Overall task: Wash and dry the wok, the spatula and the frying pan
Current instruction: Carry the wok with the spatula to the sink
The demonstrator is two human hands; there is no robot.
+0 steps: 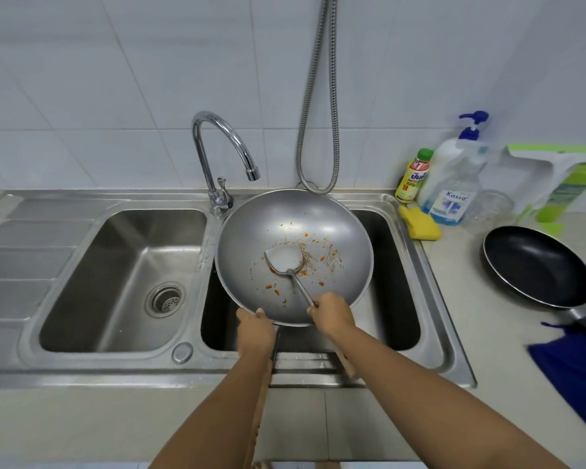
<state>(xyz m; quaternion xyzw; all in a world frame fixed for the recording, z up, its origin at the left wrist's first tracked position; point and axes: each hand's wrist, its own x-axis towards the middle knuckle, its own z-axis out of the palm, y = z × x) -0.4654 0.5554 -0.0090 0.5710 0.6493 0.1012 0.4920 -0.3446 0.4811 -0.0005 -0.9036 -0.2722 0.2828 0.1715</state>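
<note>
A grey metal wok (251, 238) with orange food scraps is held over the right sink basin (393, 282). My left hand (254, 330) grips its near rim by the handle. The metal spatula (285, 260) lies blade-down inside the wok, and my right hand (332, 314) is closed around its handle. A black frying pan (535, 265) rests on the counter to the right, untouched.
The faucet (224, 147) arches over the divider, no water running. A left basin (126, 275) with a drain, a metal hose (318, 130), a yellow sponge (420, 223), soap bottles (454, 177), a green squeegee (562, 170) and a blue cloth (572, 363).
</note>
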